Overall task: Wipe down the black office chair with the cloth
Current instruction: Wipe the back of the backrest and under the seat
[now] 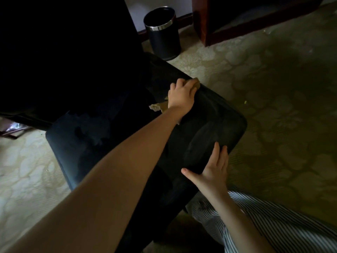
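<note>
Left hand (180, 95) curls around the tan cloth (197, 84), pressing it against the far edge of the black chair (218, 123). Right hand (213, 168) lies flat, fingers straight, on the chair's near edge.

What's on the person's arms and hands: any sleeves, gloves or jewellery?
Both forearms are bare all the way to the frame edge, with no sleeves and no gloves. The left hand and right hand show no watch, bands or rings, though the light is dim. A finely striped dark-and-white fabric garment shows beneath the right forearm. It looks like body clothing, not a sleeve.
</note>
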Available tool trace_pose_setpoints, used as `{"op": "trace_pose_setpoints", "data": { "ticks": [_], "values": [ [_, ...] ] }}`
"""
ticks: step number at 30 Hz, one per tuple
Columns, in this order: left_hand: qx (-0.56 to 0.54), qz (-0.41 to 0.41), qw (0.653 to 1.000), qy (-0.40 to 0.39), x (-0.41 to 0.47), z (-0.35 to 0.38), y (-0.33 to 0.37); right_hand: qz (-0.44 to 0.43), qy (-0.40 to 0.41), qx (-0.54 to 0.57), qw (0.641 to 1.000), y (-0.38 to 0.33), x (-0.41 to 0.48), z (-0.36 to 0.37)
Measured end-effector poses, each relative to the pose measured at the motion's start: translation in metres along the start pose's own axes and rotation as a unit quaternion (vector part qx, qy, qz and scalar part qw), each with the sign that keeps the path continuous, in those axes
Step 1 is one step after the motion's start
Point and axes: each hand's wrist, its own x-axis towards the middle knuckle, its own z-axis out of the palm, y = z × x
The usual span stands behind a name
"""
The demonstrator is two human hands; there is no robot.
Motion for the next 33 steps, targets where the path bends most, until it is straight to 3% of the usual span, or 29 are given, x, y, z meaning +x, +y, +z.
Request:
{"op": "trace_pose_setpoints", "data": {
  "ticks": [4, 8, 14, 16, 19, 21, 28, 30, 33],
  "values": [
    [0.045, 0.218, 0.973, -0.066, -0.023, 0.008, 0.014, -0.009, -0.007, 0.072, 0.997, 0.003, 0.002, 0.0],
    [0.053, 0.333, 0.933, -0.126, -0.082, -0.004, 0.016, -0.011, -0.025, 0.102, 0.994, 0.012, 0.0, -0.001],
    [0.086, 0.408, 0.885, -0.205, -0.149, -0.033, -0.019, 0.062, 0.071, 0.259, 0.961, 0.021, 0.005, 0.006],
    [0.132, 0.464, 0.85, -0.214, -0.131, -0.033, -0.015, 0.07, 0.058, 0.314, 0.945, 0.025, 0.012, 0.007],
    [0.175, 0.513, 0.805, -0.24, -0.091, -0.026, 0.011, 0.06, 0.001, 0.292, 0.954, 0.033, 0.016, 0.0],
    [0.184, 0.495, 0.812, -0.247, -0.062, -0.017, 0.032, 0.046, -0.002, 0.302, 0.952, 0.04, 0.02, -0.003],
    [0.153, 0.281, 0.931, -0.176, 0.013, 0.02, 0.079, 0.027, -0.013, 0.354, 0.935, 0.041, 0.043, -0.011],
    [0.154, 0.25, 0.942, -0.162, 0.015, 0.021, 0.083, 0.019, -0.017, 0.351, 0.936, 0.04, 0.051, -0.014],
    [0.156, 0.29, 0.928, -0.173, -0.009, 0.011, 0.07, 0.026, -0.012, 0.348, 0.937, 0.039, 0.06, -0.017]
  ]
}}
